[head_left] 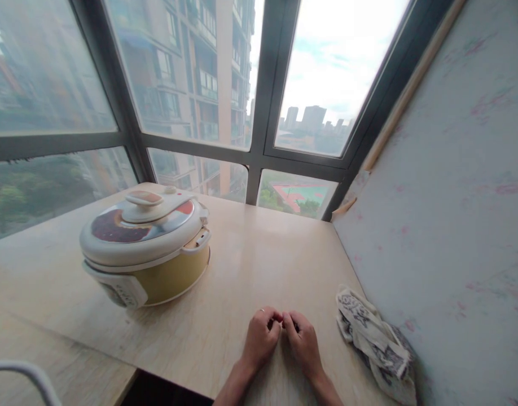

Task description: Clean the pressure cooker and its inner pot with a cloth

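Observation:
Low over the pale counter, close to its front, my left hand and my right hand meet at the fingertips. Both are closed, with fingers curled and thumbs pressed against the forefingers. A small reddish spot shows where the fingertips come together; whether it is a tiny object or a fingernail I cannot make out. On a finger of my left hand sits a ring. A crumpled patterned cloth lies to the right of my right hand, apart from it.
An electric cooker with a closed lid stands on the counter at left. Framed windows rise behind the counter, and a flowered wall bounds it at right. A white curved tube enters at lower left, near a dark gap at the counter's front.

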### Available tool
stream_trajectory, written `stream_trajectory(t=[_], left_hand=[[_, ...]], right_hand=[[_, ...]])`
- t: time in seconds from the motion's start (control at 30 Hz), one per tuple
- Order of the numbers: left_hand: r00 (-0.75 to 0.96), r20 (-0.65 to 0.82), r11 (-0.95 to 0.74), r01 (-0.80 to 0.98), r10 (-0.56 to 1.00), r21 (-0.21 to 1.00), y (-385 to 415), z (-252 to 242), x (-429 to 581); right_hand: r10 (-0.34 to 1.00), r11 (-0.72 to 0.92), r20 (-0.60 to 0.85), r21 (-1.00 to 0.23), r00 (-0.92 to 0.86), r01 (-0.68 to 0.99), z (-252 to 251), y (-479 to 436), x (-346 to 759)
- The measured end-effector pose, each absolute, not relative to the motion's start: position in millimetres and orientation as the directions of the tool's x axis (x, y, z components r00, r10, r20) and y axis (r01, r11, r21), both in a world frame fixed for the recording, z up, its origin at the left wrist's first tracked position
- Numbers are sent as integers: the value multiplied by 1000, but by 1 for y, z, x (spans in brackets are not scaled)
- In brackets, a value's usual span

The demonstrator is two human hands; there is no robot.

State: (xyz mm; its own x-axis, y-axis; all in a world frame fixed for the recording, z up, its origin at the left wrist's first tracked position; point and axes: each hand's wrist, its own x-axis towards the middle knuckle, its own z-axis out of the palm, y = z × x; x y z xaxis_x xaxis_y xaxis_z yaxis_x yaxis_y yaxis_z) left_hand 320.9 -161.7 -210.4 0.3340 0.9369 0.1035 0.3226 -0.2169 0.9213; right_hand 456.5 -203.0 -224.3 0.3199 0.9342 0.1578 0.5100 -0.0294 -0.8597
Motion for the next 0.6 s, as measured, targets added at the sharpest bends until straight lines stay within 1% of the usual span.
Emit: stream_trajectory(t=[0.6], left_hand=[[342,99,-219,333,934,917,-162,-210,320]], right_hand=[[930,-22,179,-843,320,538,-220,-203,456]])
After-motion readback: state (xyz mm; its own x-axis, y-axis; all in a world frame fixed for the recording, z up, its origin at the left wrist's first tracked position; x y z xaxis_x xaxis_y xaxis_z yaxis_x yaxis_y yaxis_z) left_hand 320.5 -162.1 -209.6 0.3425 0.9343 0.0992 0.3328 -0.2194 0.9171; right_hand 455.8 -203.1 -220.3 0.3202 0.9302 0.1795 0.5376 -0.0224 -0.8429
